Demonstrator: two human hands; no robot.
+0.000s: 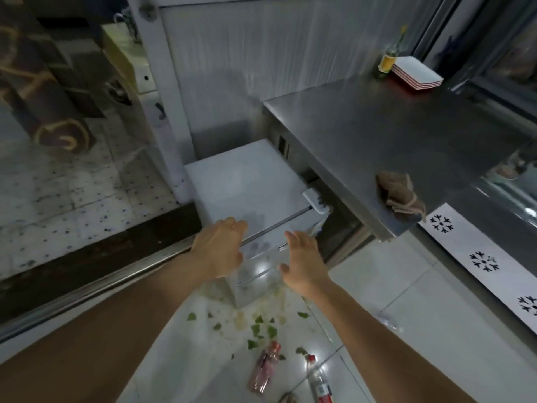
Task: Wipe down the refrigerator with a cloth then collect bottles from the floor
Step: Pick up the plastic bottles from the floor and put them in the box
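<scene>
**Both hands at the refrigerator's front edge; cloth on the desk, bottles on the floor**

The steel desk (pixel 392 132) filled the upper right. Beside and below it stood the white refrigerator (pixel 247 181), low against the corrugated wall. The tiled floor (pixel 377 286) before it carried scattered green scraps (pixel 257 330).

My left hand (pixel 219 247) lay at the refrigerator's front top edge, fingers curled over it. My right hand (pixel 302 261) was spread wide just beside it, fingers straight, holding nothing; whether it touched the door I could not tell.

A stack of white trays (pixel 418 72) sat at the desk's far end, a glass bottle (pixel 388 61) touching it. The brown cloth (pixel 399 194) lay crumpled at the desk's near edge, well apart from both hands. Two plastic bottles, one pink (pixel 264 367) and one clear with a red cap (pixel 318 379), lay on the floor between my forearms.
</scene>
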